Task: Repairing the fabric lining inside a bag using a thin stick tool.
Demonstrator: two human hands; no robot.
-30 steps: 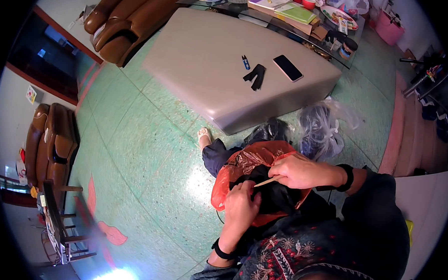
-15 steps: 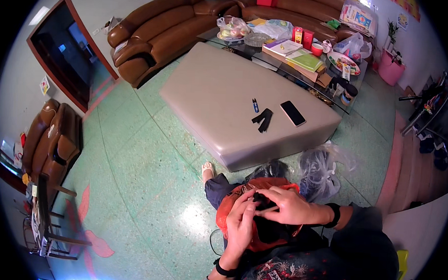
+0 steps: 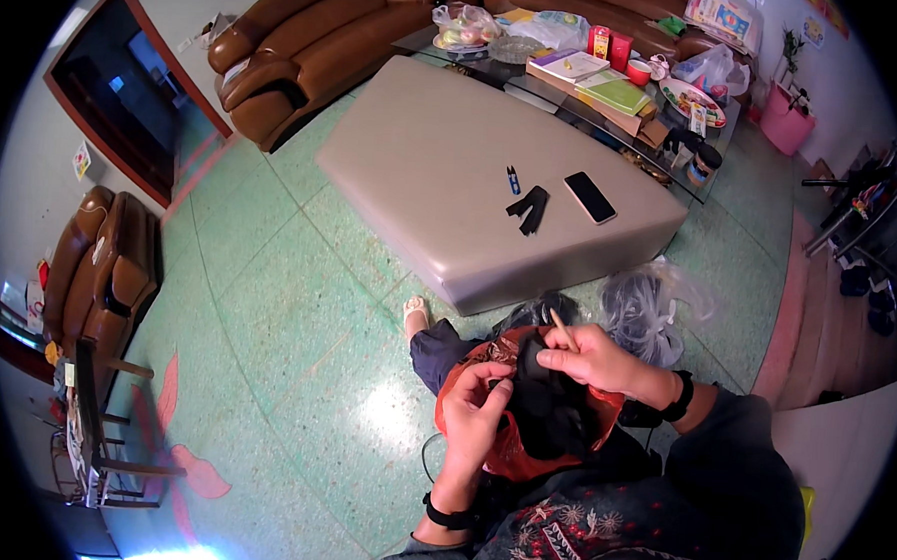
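On my lap lies an orange-red plastic bag (image 3: 509,461), its mouth spread around a pile of soft black pieces (image 3: 553,415). My right hand (image 3: 605,365) is closed, with a thin wooden-coloured stick (image 3: 563,328) pointing up out of its fingers. Under that thumb it also pinches a black strip (image 3: 530,359) that looks like cloth. My left hand (image 3: 471,416) is at the bag's left side, thumb and forefinger pinched together near the strip; what is between them is too small to make out.
A beige padded bench (image 3: 424,149) ahead bears small blue thread snips (image 3: 514,181), a folded black strip (image 3: 529,211) and a phone (image 3: 590,197). Clear plastic bags (image 3: 642,314) lie on the floor by its near edge. Behind stands a cluttered glass table (image 3: 536,102).
My hands, close together before, have drawn apart; the right moved up and right with the stick now pointing upward. The black pieces in the bag show more. The view has tilted slightly.
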